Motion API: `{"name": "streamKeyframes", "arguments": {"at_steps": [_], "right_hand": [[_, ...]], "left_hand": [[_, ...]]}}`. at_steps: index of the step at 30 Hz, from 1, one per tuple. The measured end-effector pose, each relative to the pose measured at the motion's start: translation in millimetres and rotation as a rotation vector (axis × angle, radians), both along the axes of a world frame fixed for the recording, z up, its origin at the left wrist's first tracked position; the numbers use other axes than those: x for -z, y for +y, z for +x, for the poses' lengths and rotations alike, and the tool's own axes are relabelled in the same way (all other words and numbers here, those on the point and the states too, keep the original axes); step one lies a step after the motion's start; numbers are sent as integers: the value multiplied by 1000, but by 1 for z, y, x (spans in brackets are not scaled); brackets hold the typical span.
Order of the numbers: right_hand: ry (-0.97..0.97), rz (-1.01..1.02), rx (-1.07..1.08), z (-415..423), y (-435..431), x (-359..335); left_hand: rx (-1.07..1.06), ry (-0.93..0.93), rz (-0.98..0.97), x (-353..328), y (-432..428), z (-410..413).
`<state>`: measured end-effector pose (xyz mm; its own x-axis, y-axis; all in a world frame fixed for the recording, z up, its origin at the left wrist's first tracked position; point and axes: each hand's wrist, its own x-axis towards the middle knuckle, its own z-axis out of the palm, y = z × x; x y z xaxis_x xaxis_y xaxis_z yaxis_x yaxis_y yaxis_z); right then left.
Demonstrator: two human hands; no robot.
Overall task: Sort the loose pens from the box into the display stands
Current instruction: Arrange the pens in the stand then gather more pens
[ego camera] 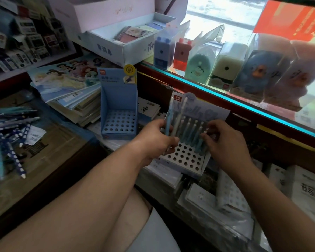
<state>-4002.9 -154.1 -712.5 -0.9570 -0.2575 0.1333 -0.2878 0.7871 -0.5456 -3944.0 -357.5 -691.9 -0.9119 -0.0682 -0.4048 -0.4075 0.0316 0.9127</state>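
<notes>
A white display stand (185,159) with a perforated base sits in the middle, and several pale blue pens (190,131) stand upright in its back rows. My left hand (155,138) grips a small bunch of light blue pens (175,117) at the stand's left edge. My right hand (225,142) pinches a pen (200,145) standing in a hole at the stand's right side. An empty blue display stand (117,122) stands further left. Loose blue pens (7,135) lie in a cardboard box (53,155) at the far left.
A stack of notebooks (69,93) lies behind the blue stand. A glass counter edge (225,99) runs diagonally at right, with boxed pencil sharpeners (224,66) on it. Paper packs (307,190) lie low right. An open white box (124,39) sits above.
</notes>
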Motion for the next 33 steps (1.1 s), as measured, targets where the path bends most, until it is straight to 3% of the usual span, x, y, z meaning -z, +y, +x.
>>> {"name": "streamKeyframes", "arguments": {"at_steps": [5, 8, 11, 14, 17, 19, 25, 33], "right_hand": [[19, 93, 31, -3, -3, 1], [34, -176, 39, 1, -10, -15], [-158, -521, -22, 4, -19, -37], [-266, -581, -46, 4, -24, -45], [-251, -681, 13, -1, -22, -45], [-141, -629, 35, -5, -17, -42], [21, -104, -13, -5, -10, -12], [70, -34, -3, -10, -8, 2]], "left_hand": [[55, -11, 27, -3, 2, 2], [130, -19, 15, -6, 5, 4], [199, -44, 17, -8, 6, 5], [226, -45, 11, -8, 6, 5], [142, 1, -46, -6, 4, 4], [70, 23, -97, -4, -1, 2], [-1, 47, -82, -3, -5, 2], [-43, 57, -69, -2, -9, 1]]}}
